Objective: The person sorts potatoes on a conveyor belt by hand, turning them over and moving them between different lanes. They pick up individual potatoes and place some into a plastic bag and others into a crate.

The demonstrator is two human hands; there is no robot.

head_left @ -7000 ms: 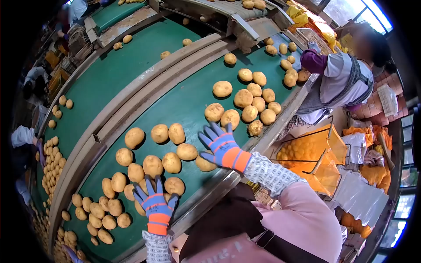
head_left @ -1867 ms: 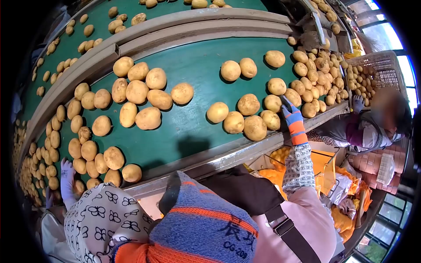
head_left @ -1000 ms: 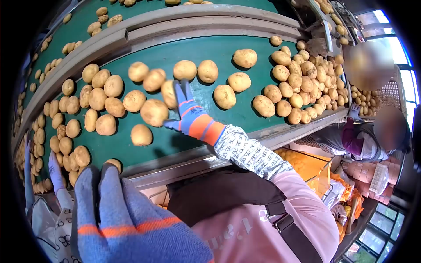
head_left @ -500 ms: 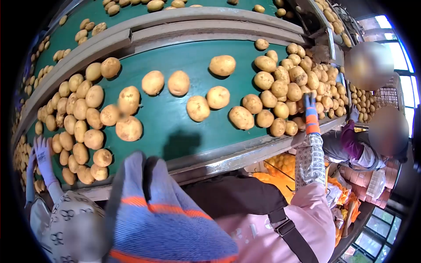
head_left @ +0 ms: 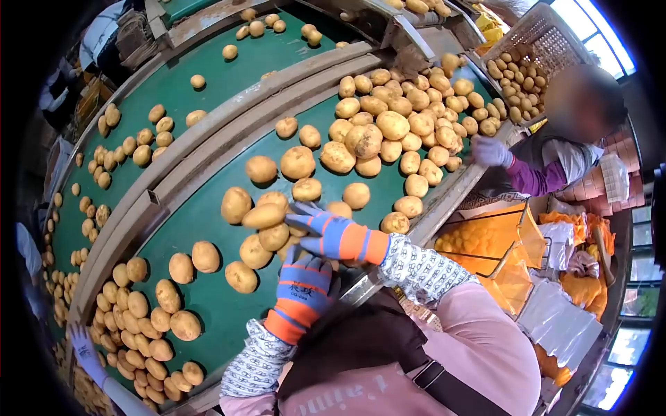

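Both gloves, left hand [head_left: 302,288] and right hand [head_left: 331,236]: blue-purple knit with orange stripes and cuffs; sleeves [head_left: 418,270] white with small dark print, top pink. Potatoes [head_left: 297,162] tan-yellow on dark green belt [head_left: 208,208], grey-beige divider rails [head_left: 229,132]. Right of frame: orange mesh bags [head_left: 485,239], co-worker's purple sleeve [head_left: 534,182] with pale glove [head_left: 489,151], beige crate [head_left: 534,38] at upper right.

Green conveyor belt [head_left: 208,215] carrying loose potatoes: a dense heap [head_left: 402,125] at its far right end, a scattered few mid-belt [head_left: 263,168], and a second crowd [head_left: 149,315] at lower left; a parallel green belt [head_left: 149,83] beyond a grey divider [head_left: 229,118] bears sparser potatoes.
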